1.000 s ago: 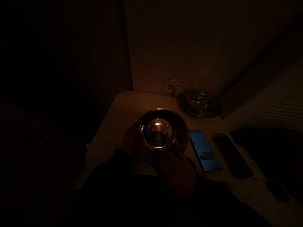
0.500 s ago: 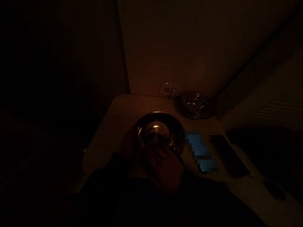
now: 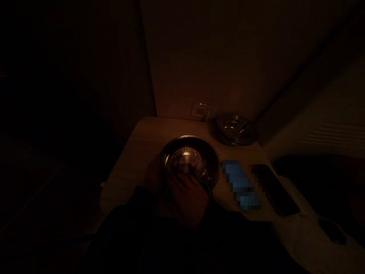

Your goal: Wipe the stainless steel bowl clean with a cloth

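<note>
In very dim light, a shiny round steel bowl [image 3: 212, 152] stands on the wooden table near me. My left hand [image 3: 154, 176] is closed on its left side, the fingers partly hidden behind the bowl wall. Over the near rim and into the bowl reaches my right hand [image 3: 188, 198], back upward and fingers bent close together. Something dark shows beside and under these fingers; its kind is too dark to make out. Light glints on the bowl's inner bottom.
A stack of divided steel plates [image 3: 236, 129] stands at the table's [image 3: 125, 163] back right, by a wall socket [image 3: 204, 110]. Right of the bowl lie a lit, blurred phone [image 3: 241, 184] and a dark, flat, long thing [image 3: 281, 196]. A smaller dark object [image 3: 332, 230] lies farther right.
My right hand has shifted left along the near side of the bowl, uncovering more of the bowl's right side. My left hand stays at the left side. The view has tilted slightly.
</note>
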Motion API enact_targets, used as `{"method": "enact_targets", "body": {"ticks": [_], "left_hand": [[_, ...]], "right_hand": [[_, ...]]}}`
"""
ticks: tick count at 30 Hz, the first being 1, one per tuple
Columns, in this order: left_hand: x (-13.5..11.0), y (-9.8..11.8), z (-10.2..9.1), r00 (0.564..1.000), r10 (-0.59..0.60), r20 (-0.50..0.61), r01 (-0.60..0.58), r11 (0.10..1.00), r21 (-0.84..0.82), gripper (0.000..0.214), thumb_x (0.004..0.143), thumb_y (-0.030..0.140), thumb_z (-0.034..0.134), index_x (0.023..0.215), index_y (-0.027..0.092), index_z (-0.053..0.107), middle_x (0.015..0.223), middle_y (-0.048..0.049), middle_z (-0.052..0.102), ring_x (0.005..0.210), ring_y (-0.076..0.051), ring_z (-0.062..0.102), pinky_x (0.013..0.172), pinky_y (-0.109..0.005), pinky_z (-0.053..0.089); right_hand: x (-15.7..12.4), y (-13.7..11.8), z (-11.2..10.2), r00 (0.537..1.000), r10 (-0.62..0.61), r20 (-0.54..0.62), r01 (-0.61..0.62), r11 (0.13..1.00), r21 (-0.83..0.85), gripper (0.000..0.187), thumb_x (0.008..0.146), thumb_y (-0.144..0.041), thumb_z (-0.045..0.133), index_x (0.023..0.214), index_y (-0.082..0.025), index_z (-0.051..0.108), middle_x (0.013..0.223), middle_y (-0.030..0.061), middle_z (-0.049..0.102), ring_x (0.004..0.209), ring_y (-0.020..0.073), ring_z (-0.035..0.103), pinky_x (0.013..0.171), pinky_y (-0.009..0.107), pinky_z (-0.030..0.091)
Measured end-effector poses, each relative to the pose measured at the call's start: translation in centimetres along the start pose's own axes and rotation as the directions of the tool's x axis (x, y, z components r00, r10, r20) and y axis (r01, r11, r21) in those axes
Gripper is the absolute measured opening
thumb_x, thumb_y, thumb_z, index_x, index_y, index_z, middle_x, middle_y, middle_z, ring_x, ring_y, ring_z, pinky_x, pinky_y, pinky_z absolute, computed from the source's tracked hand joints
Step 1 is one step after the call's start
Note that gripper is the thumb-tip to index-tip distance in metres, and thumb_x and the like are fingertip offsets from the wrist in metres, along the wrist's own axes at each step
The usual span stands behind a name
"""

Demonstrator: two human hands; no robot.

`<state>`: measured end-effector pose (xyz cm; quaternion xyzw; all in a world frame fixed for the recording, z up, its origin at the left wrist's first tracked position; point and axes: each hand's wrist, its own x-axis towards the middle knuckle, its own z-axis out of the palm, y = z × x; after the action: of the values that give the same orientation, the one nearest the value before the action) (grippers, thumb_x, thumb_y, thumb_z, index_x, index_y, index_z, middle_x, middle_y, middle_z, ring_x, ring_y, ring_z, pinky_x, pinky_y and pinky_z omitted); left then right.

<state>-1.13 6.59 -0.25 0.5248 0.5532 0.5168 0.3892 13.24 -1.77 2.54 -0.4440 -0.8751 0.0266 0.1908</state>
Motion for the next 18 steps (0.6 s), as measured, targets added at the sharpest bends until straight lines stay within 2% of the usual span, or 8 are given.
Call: {"method": "enact_targets", "body": {"ticks": [5,8,10,12,15,18], "left_hand": [[-0.3,1.0,0.0,0.999,-0.031,0.028,0.030,0.999,0.021,0.036,0.091,0.043,0.040,0.090,0.020,0.068,0.086,-0.0051,0.074,0.081,-0.023,0.069,0.077,-0.037,0.055],[-0.5,1.5,0.3,0.989,-0.143,0.027,0.145,0.986,-0.077,0.044,0.087,0.056,0.045,0.087,0.020,0.070,0.085,-0.0059,0.074,0.084,-0.026,0.069,0.078,-0.038,0.054],[-0.6,1.9,0.6,0.972,-0.233,0.021,0.232,0.950,-0.208,0.055,0.081,0.068,0.046,0.080,0.019,0.070,0.082,-0.0070,0.074,0.088,-0.028,0.069,0.082,-0.039,0.053],[-0.7,2.2,0.9,0.960,-0.276,0.047,0.274,0.893,-0.357,0.059,0.075,0.073,0.050,0.080,0.018,0.070,0.086,-0.0076,0.075,0.096,-0.029,0.068,0.090,-0.041,0.051],[-0.7,2.0,1.2,0.958,-0.259,0.126,0.287,0.813,-0.507,0.062,0.074,0.073,0.051,0.090,0.017,0.071,0.099,-0.0085,0.075,0.111,-0.032,0.062,0.100,-0.043,0.045],[-0.6,0.9,1.3,0.967,-0.201,0.158,0.255,0.822,-0.510,0.060,0.077,0.069,0.051,0.100,0.018,0.071,0.109,-0.0095,0.073,0.119,-0.032,0.058,0.106,-0.045,0.041]], "right_hand": [[-2.6,1.5,-1.7,0.999,-0.008,0.037,0.012,0.995,-0.103,0.042,0.088,-0.031,0.058,0.123,-0.008,0.060,0.122,0.0129,0.067,0.110,0.0305,0.058,0.097,0.048,0.042],[-3.5,2.5,-2.5,0.997,-0.071,0.043,0.077,0.984,-0.161,0.033,0.089,-0.025,0.056,0.117,-0.010,0.064,0.116,0.0119,0.070,0.107,0.0294,0.060,0.094,0.046,0.045],[-3.6,2.8,-2.2,0.993,-0.114,0.010,0.114,0.974,-0.195,0.028,0.090,-0.018,0.052,0.114,-0.012,0.065,0.111,0.0104,0.071,0.101,0.0267,0.062,0.089,0.043,0.047],[-3.5,2.8,-1.4,0.988,-0.145,-0.045,0.131,0.964,-0.233,0.026,0.091,-0.013,0.050,0.110,-0.013,0.066,0.107,0.0098,0.072,0.096,0.0249,0.063,0.083,0.040,0.049],[-3.4,2.7,-0.4,0.973,-0.169,-0.157,0.124,0.957,-0.262,0.024,0.092,-0.012,0.048,0.107,-0.013,0.067,0.104,0.0099,0.073,0.091,0.0243,0.063,0.079,0.039,0.049],[-3.3,2.8,-0.1,0.958,-0.177,-0.226,0.117,0.960,-0.253,0.025,0.093,-0.012,0.046,0.108,-0.012,0.066,0.102,0.0104,0.073,0.089,0.0236,0.063,0.076,0.037,0.049]]}}
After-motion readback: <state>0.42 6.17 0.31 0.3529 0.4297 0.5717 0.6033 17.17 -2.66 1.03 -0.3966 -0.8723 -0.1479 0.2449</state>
